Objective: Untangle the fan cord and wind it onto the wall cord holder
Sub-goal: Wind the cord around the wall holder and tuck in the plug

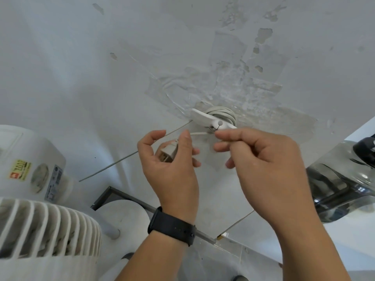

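Most of the pale grey fan cord (221,114) sat coiled on the white plastic wall cord holder (211,120), frame centre. My left hand (170,165) cupped the white plug (167,152), fingers curled; my right hand (261,159) pinched the short tail taut, probably to tuck it in.

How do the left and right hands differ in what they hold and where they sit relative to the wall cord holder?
The left hand cradles the plug in curled fingers, away from the wall cord holder; the right hand pinches the cord just below the holder. The left wrist wears a black watch; the right wrist is bare. Both hands hold the loose end of one cord, whose rest is already coiled on the holder.
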